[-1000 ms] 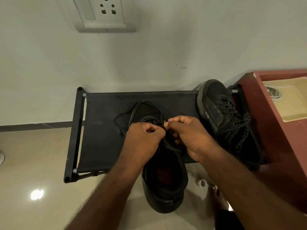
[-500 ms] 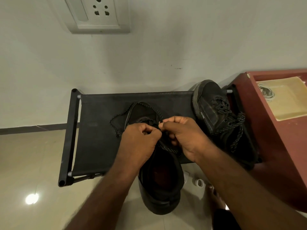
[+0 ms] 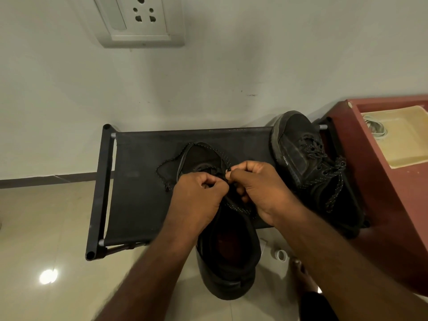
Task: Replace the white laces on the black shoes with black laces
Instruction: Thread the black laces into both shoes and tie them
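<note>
We count two black shoes, centre shoe (image 3: 228, 262) and right shoe (image 3: 294, 135), and two black laces, centre lace (image 3: 221, 155) and right lace (image 3: 311, 152). We count two hands, left hand (image 3: 196, 200) and right hand (image 3: 264, 188), and one desk (image 3: 139, 193).

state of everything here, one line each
near shoe: partly laced
far shoe: laced in black
lace: loose end lying on rack
left hand: pinches lace
right hand: pinches lace tip
socket: nothing plugged in

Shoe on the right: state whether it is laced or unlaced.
Laced. A black speckled lace crisscrosses the shoe; one end hangs loose.
</note>
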Demonstrator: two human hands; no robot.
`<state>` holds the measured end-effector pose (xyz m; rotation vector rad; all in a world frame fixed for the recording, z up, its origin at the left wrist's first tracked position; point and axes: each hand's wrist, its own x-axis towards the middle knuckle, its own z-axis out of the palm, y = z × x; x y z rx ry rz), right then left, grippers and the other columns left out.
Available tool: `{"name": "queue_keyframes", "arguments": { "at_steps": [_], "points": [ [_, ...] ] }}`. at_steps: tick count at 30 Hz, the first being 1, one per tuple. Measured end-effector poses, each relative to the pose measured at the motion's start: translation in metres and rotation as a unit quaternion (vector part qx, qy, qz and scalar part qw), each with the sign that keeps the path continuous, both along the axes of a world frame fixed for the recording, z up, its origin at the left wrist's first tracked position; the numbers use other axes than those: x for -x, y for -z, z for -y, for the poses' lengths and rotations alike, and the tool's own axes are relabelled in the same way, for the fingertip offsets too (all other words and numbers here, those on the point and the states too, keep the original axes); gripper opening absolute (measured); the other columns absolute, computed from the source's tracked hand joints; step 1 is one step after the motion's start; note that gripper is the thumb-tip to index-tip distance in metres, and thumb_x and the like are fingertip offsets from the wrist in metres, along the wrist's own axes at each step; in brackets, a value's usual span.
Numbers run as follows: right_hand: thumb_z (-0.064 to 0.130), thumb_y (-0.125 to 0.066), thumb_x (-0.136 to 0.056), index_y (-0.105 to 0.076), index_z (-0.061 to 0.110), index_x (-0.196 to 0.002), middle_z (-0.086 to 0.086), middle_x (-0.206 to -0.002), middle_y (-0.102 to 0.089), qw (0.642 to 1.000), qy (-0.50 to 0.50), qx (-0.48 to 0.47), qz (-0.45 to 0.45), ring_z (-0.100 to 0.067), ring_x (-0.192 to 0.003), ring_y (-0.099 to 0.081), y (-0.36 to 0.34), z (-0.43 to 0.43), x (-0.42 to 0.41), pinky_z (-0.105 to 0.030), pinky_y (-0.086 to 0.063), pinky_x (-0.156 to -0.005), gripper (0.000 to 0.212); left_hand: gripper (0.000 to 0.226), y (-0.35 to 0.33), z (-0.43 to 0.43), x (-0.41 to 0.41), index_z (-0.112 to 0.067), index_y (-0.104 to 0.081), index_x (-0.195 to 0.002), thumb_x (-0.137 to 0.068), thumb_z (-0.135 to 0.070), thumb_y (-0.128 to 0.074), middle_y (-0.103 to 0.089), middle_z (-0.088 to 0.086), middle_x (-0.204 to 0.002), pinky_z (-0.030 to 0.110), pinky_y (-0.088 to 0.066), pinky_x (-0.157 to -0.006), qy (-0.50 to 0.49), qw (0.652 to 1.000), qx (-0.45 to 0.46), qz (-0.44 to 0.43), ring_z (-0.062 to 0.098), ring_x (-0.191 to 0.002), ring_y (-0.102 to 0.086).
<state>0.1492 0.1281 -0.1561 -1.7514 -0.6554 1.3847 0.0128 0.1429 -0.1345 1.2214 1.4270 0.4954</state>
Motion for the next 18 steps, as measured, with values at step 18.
{"name": "queue_keyframes", "arguments": {
  "at_steps": [18],
  "points": [
    [0.013, -0.07, -0.09, -0.072, 0.014, -0.087, 0.007, -0.061, -0.065, 0.998, -0.039, -0.024, 0.052, -0.003, -0.053, -0.056, -0.0011, 0.0002, 0.0001, -0.018, -0.043, -0.047, 0.004, 0.017, 0.0043, -0.0014, 0.0031, -0.022, -0.071, -0.073, -0.088, -0.022, -0.064, -0.065, -0.002, -0.058, 0.025, -0.047, -0.053, 0.007, 1.0, -0.012, -0.009, 0.004, -0.051, -0.055]
  ]
}}
